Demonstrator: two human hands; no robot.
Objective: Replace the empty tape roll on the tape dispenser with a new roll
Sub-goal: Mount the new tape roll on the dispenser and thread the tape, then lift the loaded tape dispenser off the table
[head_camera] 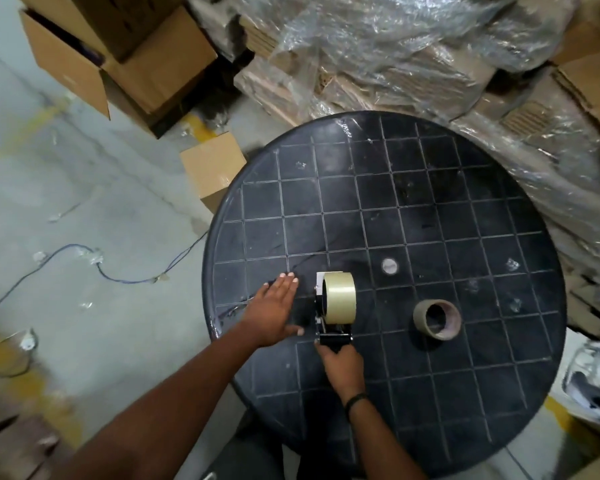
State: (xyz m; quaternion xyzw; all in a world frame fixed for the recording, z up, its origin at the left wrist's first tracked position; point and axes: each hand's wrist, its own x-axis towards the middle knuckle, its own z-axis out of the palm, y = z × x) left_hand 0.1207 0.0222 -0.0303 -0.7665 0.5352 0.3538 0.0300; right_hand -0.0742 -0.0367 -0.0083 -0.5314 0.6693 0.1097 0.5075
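Note:
A black tape dispenser (329,336) stands upright on the round black table (430,209), with a full pale roll of tape (340,297) mounted on it. My right hand (343,367) grips the dispenser's handle from below. To the left of the dispenser, my left hand (274,310) hovers flat with fingers spread, holding nothing. The empty brown cardboard core (437,319) lies on the table to the right of the dispenser, apart from both hands.
Plastic-wrapped stacks of flat cardboard (413,57) crowd the table's far and right sides. Open cardboard boxes (129,53) and a small box (212,168) sit on the concrete floor to the left, where a blue cable (111,275) trails.

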